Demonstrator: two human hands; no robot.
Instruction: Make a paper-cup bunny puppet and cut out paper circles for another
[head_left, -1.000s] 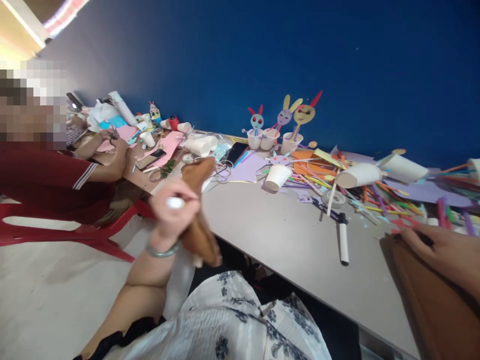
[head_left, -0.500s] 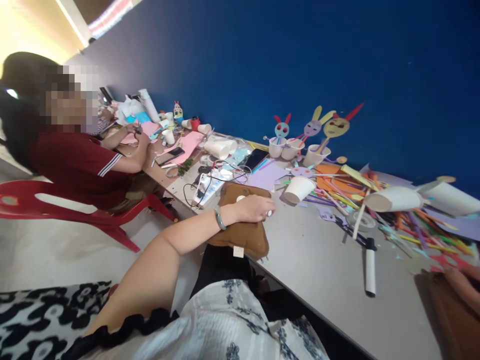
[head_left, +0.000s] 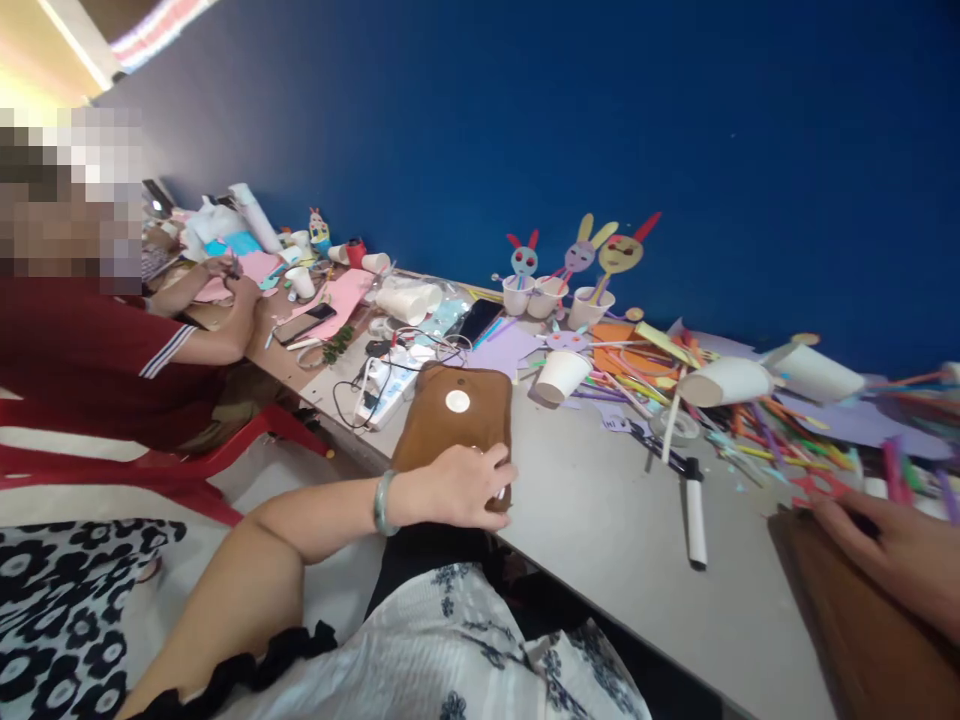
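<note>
My left hand (head_left: 461,485) rests on the near right part of a soft brown pad (head_left: 446,430) at the table edge. Its fingers are curled; a small white bit shows between them, too little to name. A white disc and a metal snap show on the pad's far half. At the far right, my right hand (head_left: 892,550) lies over another brown piece (head_left: 847,610), thumb and forefinger brought together at a red paper cutout (head_left: 821,488). A white marker (head_left: 696,520) with a black cap lies between the hands.
Paper cups with rabbit-faced figures (head_left: 577,258) stand along the blue wall. A tipped cup (head_left: 562,375), coloured sticks and paper scraps spread across the back right. A power strip (head_left: 390,385) with cables sits left of the pad. Farther left, a co-worker (head_left: 82,360) handles pink paper.
My left hand has slid toward me from the pad's far right side to its near corner, uncovering the white disc. The view has swung right, showing more of my right hand.
</note>
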